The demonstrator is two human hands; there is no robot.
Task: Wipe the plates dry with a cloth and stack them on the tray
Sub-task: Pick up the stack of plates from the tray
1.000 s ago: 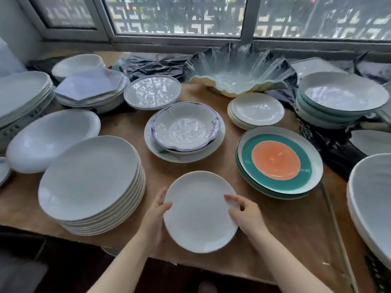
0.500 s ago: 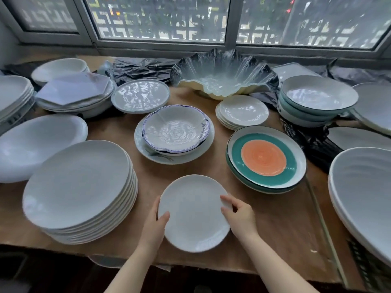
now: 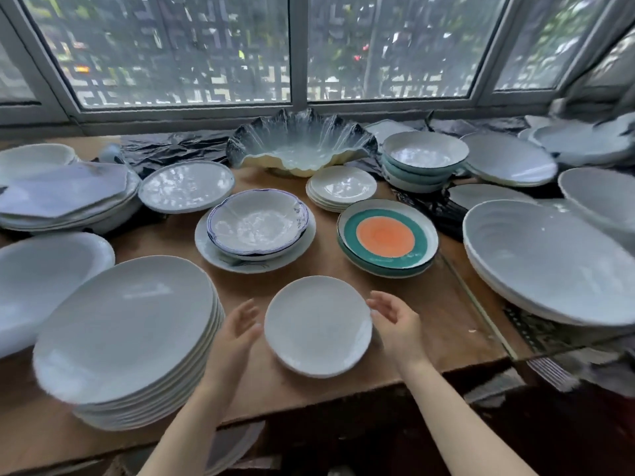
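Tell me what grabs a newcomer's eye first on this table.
The plate with the orange centre and teal ring stands out right of middle. Behind it by the window sits a ruffled dark-edged bowl. At the front, open left hand and right hand flank a small white plate.

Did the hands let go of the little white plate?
Yes. The left hand and right hand have moved outward off the small white plate, which stays put on the table.

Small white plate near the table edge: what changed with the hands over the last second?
Both hands let go of the small white plate. The left hand and right hand, which gripped its rim, now sit open just beside it, fingers off the edge. The plate lies flat on the table in the same spot. The stack of large plates and the orange-and-teal plate stayed put.
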